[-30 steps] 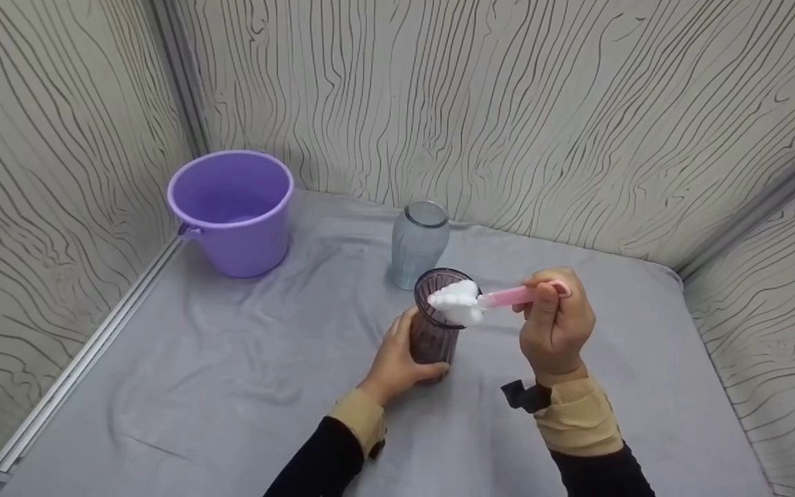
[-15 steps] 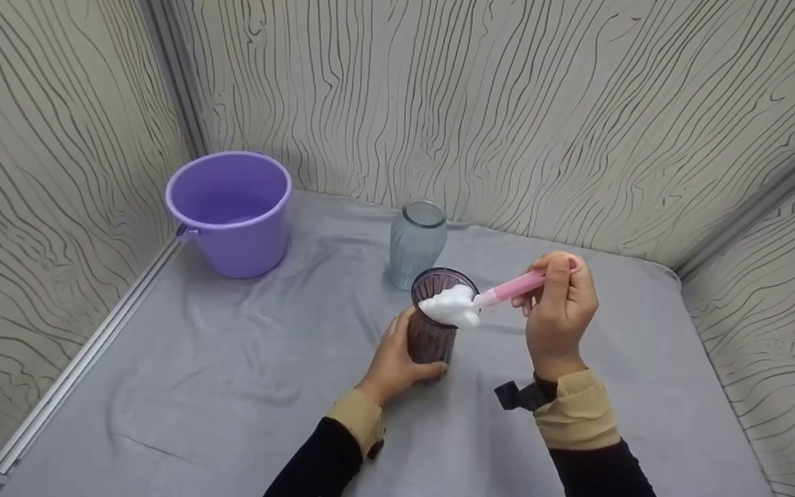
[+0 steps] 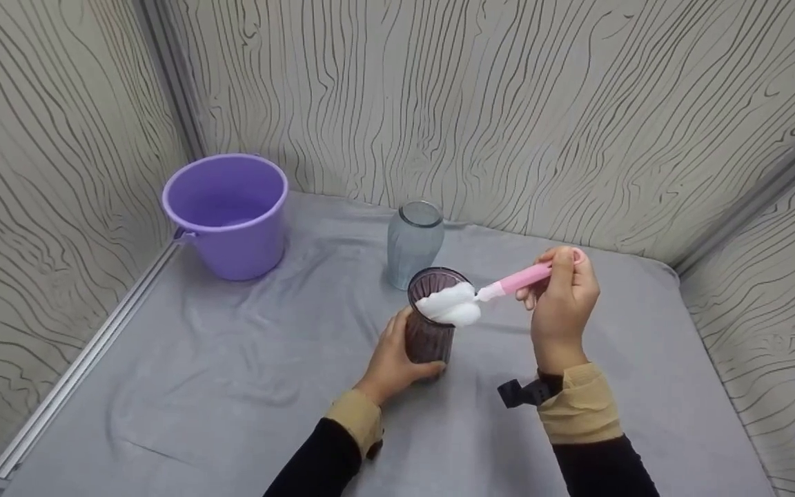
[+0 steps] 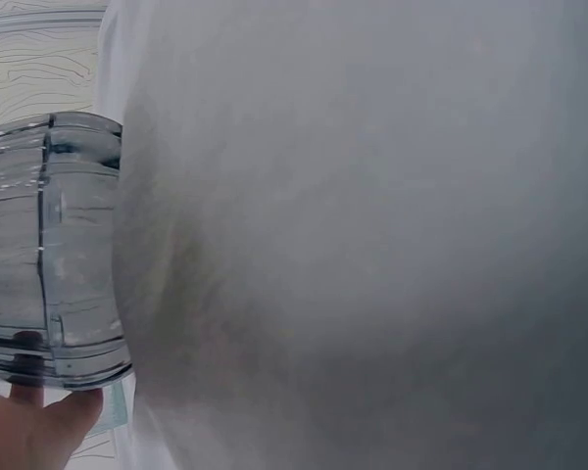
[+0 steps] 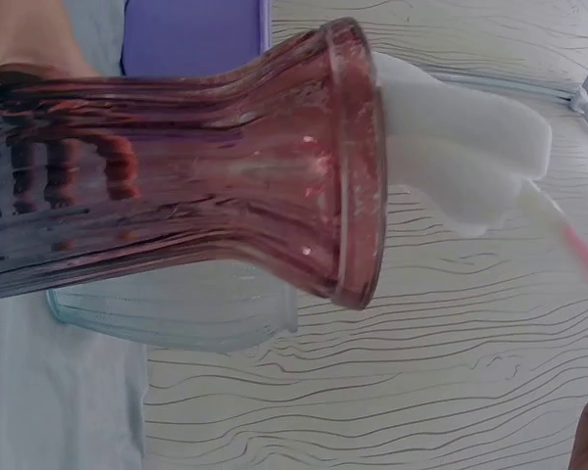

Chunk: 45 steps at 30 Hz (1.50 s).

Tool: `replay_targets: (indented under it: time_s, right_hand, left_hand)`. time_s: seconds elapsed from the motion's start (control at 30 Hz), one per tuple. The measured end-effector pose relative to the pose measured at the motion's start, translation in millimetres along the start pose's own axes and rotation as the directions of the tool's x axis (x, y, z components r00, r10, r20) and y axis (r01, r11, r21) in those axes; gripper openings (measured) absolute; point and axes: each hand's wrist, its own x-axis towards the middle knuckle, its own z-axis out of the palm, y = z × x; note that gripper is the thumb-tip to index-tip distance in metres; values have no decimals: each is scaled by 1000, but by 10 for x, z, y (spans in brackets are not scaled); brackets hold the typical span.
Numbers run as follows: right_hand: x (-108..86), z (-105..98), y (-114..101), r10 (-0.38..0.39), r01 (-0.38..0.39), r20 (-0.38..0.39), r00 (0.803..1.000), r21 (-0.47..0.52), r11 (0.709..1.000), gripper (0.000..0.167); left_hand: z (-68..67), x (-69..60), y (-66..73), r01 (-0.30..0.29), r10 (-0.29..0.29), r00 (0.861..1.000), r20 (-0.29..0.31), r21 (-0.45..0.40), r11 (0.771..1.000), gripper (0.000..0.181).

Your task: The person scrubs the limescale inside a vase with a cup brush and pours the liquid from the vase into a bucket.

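A ribbed purple glass vase [image 3: 430,345] stands upright before me, its mouth flared. My left hand [image 3: 390,362] grips its lower body, fingers around the far side and thumb in front. In my right hand [image 3: 563,310] is a cup brush [image 3: 525,277], pinched by its pink handle. The brush's white sponge head [image 3: 449,304] is at the vase's mouth, overlapping the rim. Seen from the right wrist, the sponge head [image 5: 461,147] bulges out above the vase's rim [image 5: 358,166]; none shows through the glass lower down. The left wrist view shows the vase [image 4: 78,235] at its edge.
A clear bluish glass vase [image 3: 415,245] stands just behind the purple one. Toward the back left is a purple bucket [image 3: 246,248]. Wrinkled grey cloth [image 3: 232,359] covers the table, and patterned panels [image 3: 397,103] enclose it.
My right hand has risen slightly, tilting the pink handle more steeply. The sponge head has shifted a little at the vase's mouth. My left hand keeps its grip.
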Motion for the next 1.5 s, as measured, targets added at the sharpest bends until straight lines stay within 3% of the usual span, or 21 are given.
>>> replay_targets:
  time_s: [0.17, 0.4, 0.7, 0.93, 1.07, 1.2, 1.4, 1.5]
  right_hand:
    - [22, -67, 40, 44, -58, -109, 993, -129, 990, 28]
    - [67, -137, 34, 52, -80, -177, 983, -158, 984, 28]
    - [102, -220, 51, 84, -107, -237, 968, -87, 990, 23]
    - [138, -318, 92, 176, -162, -291, 940, 74, 984, 22]
    - [155, -399, 163, 285, -238, -309, 907, 181, 954, 20]
    - [169, -508, 240, 395, -313, -322, 860, 278, 908, 19]
    - [152, -677, 350, 487, -382, -353, 799, 327, 864, 16]
    - [133, -764, 419, 527, -413, -383, 759, 344, 844, 14]
  left_hand:
    - [5, 4, 17, 6, -6, 1000, 6, 4, 1000, 104]
    - [2, 9, 20, 20, -20, 1000, -1, 12, 1000, 104]
    - [3, 3, 12, 32, -32, 999, 1, 5, 999, 104]
    - [-5, -2, 17, 24, -24, 1000, 3, -7, 1000, 103]
    - [3, 2, 15, 27, -27, 1000, 6, 1, 1000, 103]
    - [10, 2, 21, 43, -43, 999, 18, 10, 999, 104]
    - [9, 0, 24, 41, -41, 999, 11, 11, 999, 104]
    - [5, 2, 25, 38, -38, 999, 11, 11, 999, 104]
